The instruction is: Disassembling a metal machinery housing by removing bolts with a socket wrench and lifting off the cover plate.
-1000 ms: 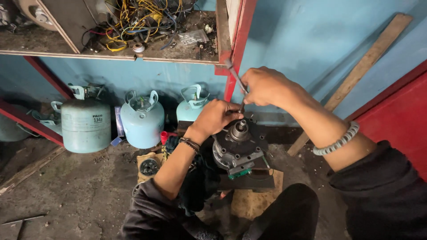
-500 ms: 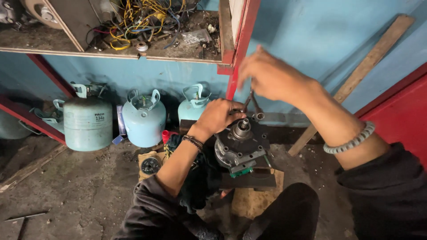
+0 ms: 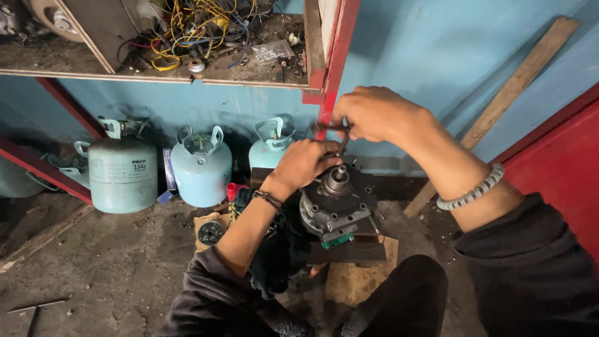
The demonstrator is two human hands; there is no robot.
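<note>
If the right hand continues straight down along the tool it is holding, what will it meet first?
Most likely the metal shaft hub on top of the dark compressor body, just below the right hand and its thin tool. Depth is uncertain; the left hand sits beside it.

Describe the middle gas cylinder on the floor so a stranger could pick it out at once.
Find the cluttered shelf full of tangled wires against the blue wall; three small gas cylinders stand on the floor beneath it. The middle cylinder is rounded and pale blue with a two-looped handle collar. The left cylinder is greener and labelled, while the right cylinder sits partly hidden behind the left hand.
</note>
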